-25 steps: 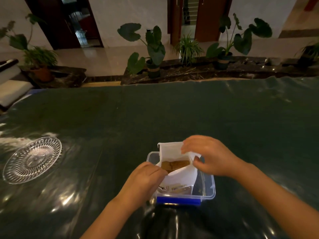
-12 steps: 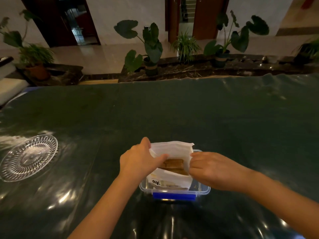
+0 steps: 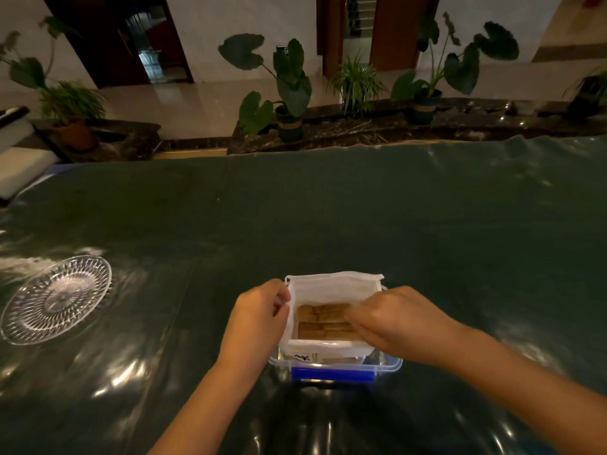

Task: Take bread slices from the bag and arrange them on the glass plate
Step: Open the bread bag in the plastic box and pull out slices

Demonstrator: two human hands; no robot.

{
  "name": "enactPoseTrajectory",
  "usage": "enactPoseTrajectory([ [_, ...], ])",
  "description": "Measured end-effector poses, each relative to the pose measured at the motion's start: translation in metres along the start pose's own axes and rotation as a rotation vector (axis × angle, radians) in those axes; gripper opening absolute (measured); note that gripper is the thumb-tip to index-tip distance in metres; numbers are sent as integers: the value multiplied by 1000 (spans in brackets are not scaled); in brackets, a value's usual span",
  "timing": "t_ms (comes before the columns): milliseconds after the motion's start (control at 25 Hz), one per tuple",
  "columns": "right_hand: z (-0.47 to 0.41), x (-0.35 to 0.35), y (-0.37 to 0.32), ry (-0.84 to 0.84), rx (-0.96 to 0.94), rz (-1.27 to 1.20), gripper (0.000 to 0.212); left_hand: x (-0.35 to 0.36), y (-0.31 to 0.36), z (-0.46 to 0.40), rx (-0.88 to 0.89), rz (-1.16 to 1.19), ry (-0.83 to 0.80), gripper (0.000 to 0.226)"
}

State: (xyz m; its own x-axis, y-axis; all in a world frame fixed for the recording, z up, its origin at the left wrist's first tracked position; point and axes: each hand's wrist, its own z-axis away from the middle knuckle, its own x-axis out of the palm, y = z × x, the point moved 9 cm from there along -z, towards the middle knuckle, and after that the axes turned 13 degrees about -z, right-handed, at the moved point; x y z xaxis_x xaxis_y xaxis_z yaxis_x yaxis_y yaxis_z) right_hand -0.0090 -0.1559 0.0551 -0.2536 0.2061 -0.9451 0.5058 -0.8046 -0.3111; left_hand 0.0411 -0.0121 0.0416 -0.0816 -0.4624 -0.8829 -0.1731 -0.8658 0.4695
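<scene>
A white bread bag [image 3: 331,285] stands upright inside a clear plastic box with a blue clip [image 3: 332,375], near the front of the table. Its mouth is pulled wide and brown bread slices [image 3: 320,321] show inside. My left hand [image 3: 259,310] pinches the bag's left edge. My right hand [image 3: 394,320] holds the right edge, its fingertips reaching over the slices. The cut-glass plate [image 3: 56,298] lies on the table far to the left, with nothing on it.
The table [image 3: 328,218] is covered with a dark green glossy sheet that wrinkles and reflects light. Potted plants [image 3: 289,93] and a stone ledge stand beyond the far edge. A white cushion [image 3: 19,165] sits at the far left.
Both hands moved to opposite edges of the bag and pulled its mouth wider, so more bread shows. The bag now stands squarer in the box.
</scene>
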Motion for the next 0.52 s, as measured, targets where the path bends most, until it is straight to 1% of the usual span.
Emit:
enactPoseTrajectory([
  [80, -37, 7, -2, -3, 128, -168, 19, 3, 9, 2, 45, 5, 14, 25],
  [120, -58, 20, 0, -74, 227, -237, 19, 3, 11, 2, 61, 12, 25, 25],
  [200, -85, 52, 14, -276, 472, -324, 23, 3, 13, 1, 77, 28, 38, 23],
  [240, -89, 65, 27, -326, 601, -371, 27, 2, 12, 1, 77, 33, 42, 22],
  [280, -91, 77, 42, -330, 702, -436, 31, 2, 10, 1, 70, 41, 38, 21],
  [320, -90, 86, 55, -307, 762, -497, 35, 3, 7, 0, 57, 53, 30, 19],
  [440, -80, 106, 89, -205, 869, -576, 42, 7, 0, 0, 5, 99, 15, 25],
  [520, -74, 112, 106, -125, 916, -642, 40, 12, -2, -1, -28, 116, 0, 28],
])
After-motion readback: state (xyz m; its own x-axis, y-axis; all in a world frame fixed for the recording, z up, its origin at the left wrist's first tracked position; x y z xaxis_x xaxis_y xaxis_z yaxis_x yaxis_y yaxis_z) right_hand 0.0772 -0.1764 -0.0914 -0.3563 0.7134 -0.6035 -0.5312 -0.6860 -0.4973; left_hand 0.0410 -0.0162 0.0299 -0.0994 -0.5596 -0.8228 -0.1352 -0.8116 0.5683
